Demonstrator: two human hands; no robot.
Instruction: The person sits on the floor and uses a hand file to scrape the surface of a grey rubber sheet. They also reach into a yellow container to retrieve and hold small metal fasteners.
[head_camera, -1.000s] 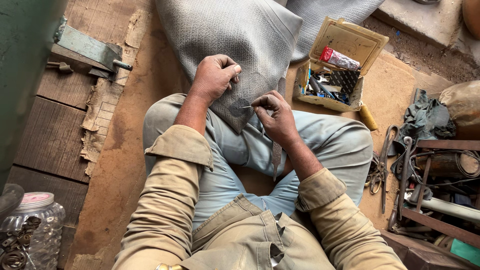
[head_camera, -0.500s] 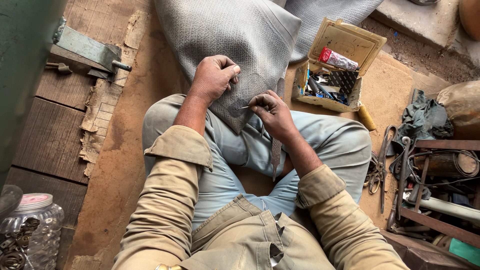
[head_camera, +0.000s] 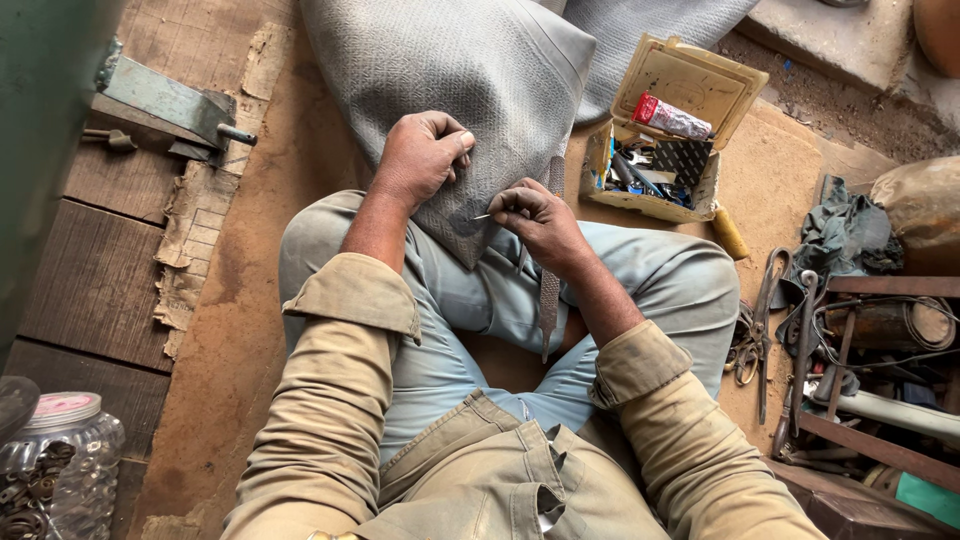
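Head view: at frame centre, the left hand (head_camera: 420, 158) was closed, gripping a fold of the grey textured cushion cover (head_camera: 450, 80), which lay from the upper centre down onto the lap. Just right of it, the right hand (head_camera: 540, 222) pinched a needle (head_camera: 482, 216) against the cover's corner. An open yellow box (head_camera: 660, 140) sat at upper right.

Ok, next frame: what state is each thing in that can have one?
left hand: fist gripping the cushion's corner
right hand: pinching a needle
needle: tip at the cover
grey cushion: resting on the lap
yellow box: lid open, tools inside
clear jar: lidded, holding metal bits
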